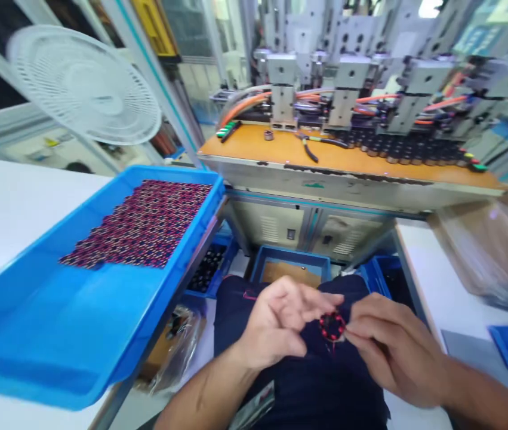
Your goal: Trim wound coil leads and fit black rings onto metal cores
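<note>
Over my lap, my right hand [390, 340] pinches the right edge of a small black ring with red windings [332, 326], which looks like a motor stator. Fine wire ends seem to hang below it, though blur hides the detail. My left hand [280, 322] is beside it, palm turned partly up. Its fingers reach to the ring's upper left edge, while the thumb stands apart, so that hand does not grip the ring. To the left, a blue tray [79, 334] bears tightly packed rows of similar red-and-black parts [146, 224].
Pliers [310, 146] and rows of dark cylindrical parts [410, 149] lie on the orange bench [245, 143] under the machine heads. A white fan [92, 83] stands at left. Blue bins [292, 254] sit below. Plastic-wrapped cardboard [482, 245] lies on the right table.
</note>
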`<state>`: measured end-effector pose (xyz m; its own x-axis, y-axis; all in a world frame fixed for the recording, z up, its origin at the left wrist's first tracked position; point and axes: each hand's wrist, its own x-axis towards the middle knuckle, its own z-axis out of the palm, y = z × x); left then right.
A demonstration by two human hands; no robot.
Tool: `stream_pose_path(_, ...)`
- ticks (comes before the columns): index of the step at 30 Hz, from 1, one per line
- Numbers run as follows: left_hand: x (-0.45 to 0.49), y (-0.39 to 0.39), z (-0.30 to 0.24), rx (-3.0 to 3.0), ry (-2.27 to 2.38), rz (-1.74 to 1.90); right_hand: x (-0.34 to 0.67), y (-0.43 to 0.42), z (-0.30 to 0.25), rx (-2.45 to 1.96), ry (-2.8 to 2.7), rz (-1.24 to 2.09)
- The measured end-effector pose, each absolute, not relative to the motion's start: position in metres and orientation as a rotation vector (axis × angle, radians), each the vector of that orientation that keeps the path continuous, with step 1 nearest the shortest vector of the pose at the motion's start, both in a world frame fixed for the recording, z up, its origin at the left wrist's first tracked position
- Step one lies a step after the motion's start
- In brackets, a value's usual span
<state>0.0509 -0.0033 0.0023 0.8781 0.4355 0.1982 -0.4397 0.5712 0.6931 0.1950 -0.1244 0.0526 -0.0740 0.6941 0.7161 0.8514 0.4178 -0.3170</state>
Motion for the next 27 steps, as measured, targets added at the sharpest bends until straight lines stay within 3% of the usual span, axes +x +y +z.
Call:
stream_pose_path(6,0.048,0.000,0.000,0.946,0.058,0.139,0.196,-0.120,0.061,-1.316,-1.932,-0.222)
stream_pose_path(11,0.049,-0.004,-0.003,0.905,0.061,0.352,0.196,-0.114,0.059,-1.382,-1.903,-0.355)
stream_pose_path(19,0.049,-0.004,0.001,0.704,-0.106,0.645,0.194,-0.108,0.061,-1.399,-1.812,-0.251)
stream_pose_path(27,0.051,-0.005,-0.011,0.782,-0.029,0.223,0.194,-0.110,0.065,-1.289,-1.925,-0.212)
